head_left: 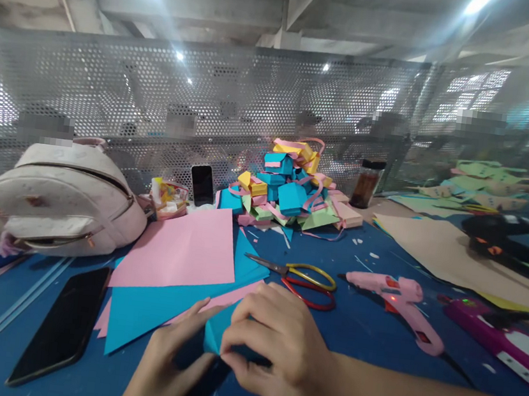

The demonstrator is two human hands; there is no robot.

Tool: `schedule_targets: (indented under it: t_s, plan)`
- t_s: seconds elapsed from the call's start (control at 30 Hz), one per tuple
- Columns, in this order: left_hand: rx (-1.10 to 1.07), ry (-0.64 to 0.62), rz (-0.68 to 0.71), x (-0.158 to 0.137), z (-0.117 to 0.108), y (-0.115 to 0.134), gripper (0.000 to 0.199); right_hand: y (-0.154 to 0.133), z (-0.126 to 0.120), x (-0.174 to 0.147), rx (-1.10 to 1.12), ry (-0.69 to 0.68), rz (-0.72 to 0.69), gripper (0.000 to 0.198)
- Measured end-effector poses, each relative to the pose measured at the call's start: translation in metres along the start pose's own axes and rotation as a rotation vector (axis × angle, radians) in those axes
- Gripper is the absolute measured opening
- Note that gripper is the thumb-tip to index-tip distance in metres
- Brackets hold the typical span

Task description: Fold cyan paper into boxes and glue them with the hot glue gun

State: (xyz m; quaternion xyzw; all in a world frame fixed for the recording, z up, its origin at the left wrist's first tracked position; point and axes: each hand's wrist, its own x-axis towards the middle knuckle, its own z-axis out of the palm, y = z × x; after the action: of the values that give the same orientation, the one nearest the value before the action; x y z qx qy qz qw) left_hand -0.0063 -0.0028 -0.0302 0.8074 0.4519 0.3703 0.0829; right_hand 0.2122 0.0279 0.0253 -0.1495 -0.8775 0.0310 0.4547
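My right hand is closed on a small folded piece of blue paper, with thumb and fingertips pinched at its near edge. Part of the paper is hidden behind those fingers. Just left of it, my left hand has its thumb and fingers spread apart beside the paper; whether a fingertip touches it I cannot tell. Beyond my hands lie overlapping pink sheets and blue sheets. Scissors with a yellow and a red handle rest past my right hand, blades pointing left.
A pink glue gun and a purple power strip lie at right. A black phone and white backpack are at left. Folded paper pieces are heaped before the perforated metal screen, beside a dark jar.
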Motion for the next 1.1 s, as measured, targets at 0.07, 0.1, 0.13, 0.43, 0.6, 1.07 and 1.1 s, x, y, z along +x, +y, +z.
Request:
schedule_targets:
  t_s: [0.07, 0.1, 0.13, 0.43, 0.6, 1.07, 1.1]
  plan:
    - [-0.001, 0.003, 0.004, 0.001, 0.000, 0.001, 0.062, 0.000, 0.000, 0.000, 0.012, -0.023, 0.019, 0.003]
    - [-0.001, 0.002, 0.005, 0.001, 0.000, 0.001, 0.062, -0.001, 0.000, 0.000, 0.017, -0.035, 0.022, 0.003]
    - [0.000, 0.001, 0.006, 0.001, -0.001, 0.001, 0.062, -0.001, 0.000, 0.001, 0.019, -0.047, 0.024, 0.003]
    - [-0.044, 0.000, 0.017, -0.001, -0.001, 0.001, 0.060, -0.002, -0.003, 0.004, 0.190, -0.105, 0.134, 0.004]
    - [-0.062, -0.011, -0.058, -0.001, -0.001, -0.001, 0.052, -0.001, -0.008, 0.006, 0.277, -0.083, 0.216, 0.008]
    - [-0.140, 0.031, -0.166, 0.005, -0.003, 0.009, 0.043, 0.008, -0.018, 0.007, -0.102, -0.055, -0.042, 0.012]
    - [-0.141, 0.029, -0.163, 0.005, -0.003, 0.008, 0.044, 0.008, -0.018, 0.007, -0.103, -0.053, -0.038, 0.012]
